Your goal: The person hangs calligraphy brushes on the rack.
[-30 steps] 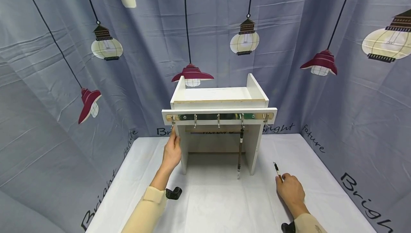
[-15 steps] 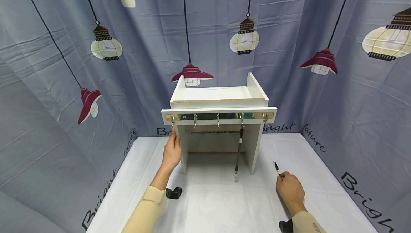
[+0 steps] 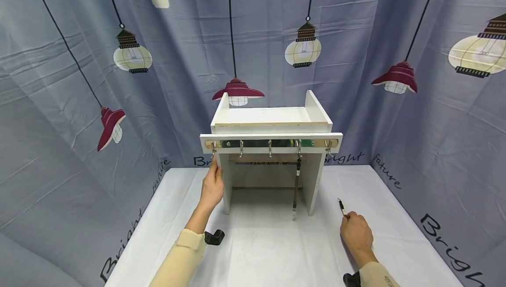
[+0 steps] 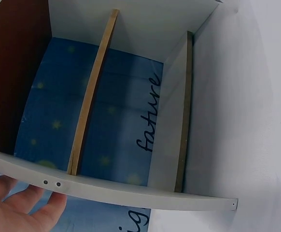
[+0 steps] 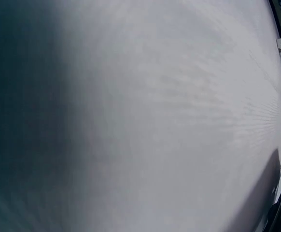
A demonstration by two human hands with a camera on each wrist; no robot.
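Note:
A white shelf unit (image 3: 272, 128) stands on the table, with a rail of metal hooks (image 3: 257, 143) across its front. My left hand (image 3: 211, 186) holds the front edge of its left side panel, just below the leftmost hook. In the left wrist view, fingers (image 4: 49, 210) lie against the outer face of that panel (image 4: 131, 190). From the second hook from the right hangs a slim calligraphy brush (image 3: 296, 186), brown-shafted with a pale tip. My right hand (image 3: 357, 234), low on the right, pinches a similar brush (image 3: 341, 207), its looped black end pointing up and away; its lower part is hidden.
The table has a white cloth (image 3: 261, 252). A blue-grey curtain (image 3: 178, 80) printed with lamps surrounds it on the back and sides. Black wrist devices (image 3: 214, 237) sit at both cuffs. Wooden crossbars (image 4: 93, 92) span the inside of the shelf.
The hanging brush has swung a little left and back again. Both hands stay almost where they were.

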